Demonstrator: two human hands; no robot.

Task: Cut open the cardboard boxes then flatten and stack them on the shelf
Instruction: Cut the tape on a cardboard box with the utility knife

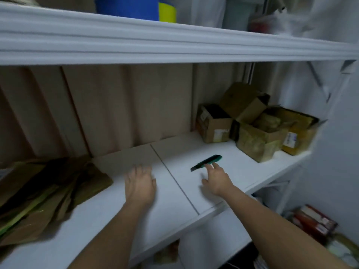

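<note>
A green and black utility knife (pixel 206 162) lies on the white shelf (pixel 223 171), right of the middle seam. My right hand (pixel 216 178) is open, its fingertips touching or almost touching the knife's near side. My left hand (pixel 140 183) lies flat and open on the shelf left of the seam, holding nothing. Flattened brown cardboard (pixel 48 195) is piled at the shelf's left end. Three cardboard boxes stand at the right end: a closed one (pixel 213 127), one with raised flaps (pixel 256 136) and a yellowish one (pixel 299 133).
An upper white shelf (pixel 174 45) overhangs close above, carrying a blue container (pixel 126 6) and a yellow one (pixel 167 12). A white wall (pixel 338 152) closes the right side. Red boxes (pixel 314 224) sit lower right, below the shelf.
</note>
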